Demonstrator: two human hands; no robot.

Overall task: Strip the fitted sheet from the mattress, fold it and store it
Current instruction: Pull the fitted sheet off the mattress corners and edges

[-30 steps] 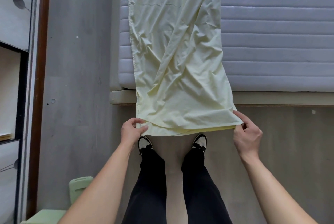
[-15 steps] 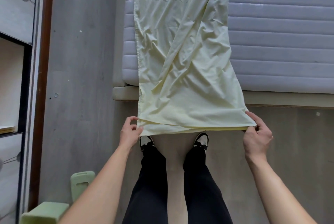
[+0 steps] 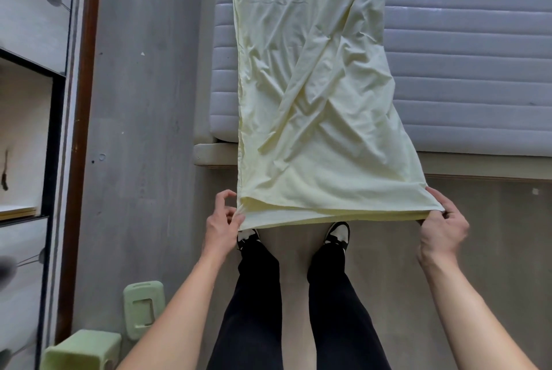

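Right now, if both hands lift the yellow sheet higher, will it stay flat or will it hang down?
The sheet is probably floppy: it is creased and drapes over the mattress edge. It likely sags between the left hand and right hand. It seems light, since finger pinches at two corners hold it.

You are standing in a bedroom of a home: a quilted grey mattress (image 3: pixel 466 49) lies on a low, pale bed base (image 3: pixel 209 154), with a pale yellow sheet (image 3: pixel 313 100) draped over its edge toward your feet. Grey wood-look flooring (image 3: pixel 143 130) runs alongside the bed. On your left stands a cabinet (image 3: pixel 33 11) with patterned grey fronts, an open shelf and a dark brown trim strip. A small green plastic stool (image 3: pixel 80 350) sits on the floor near it, beside a green plastic piece (image 3: pixel 143 308).
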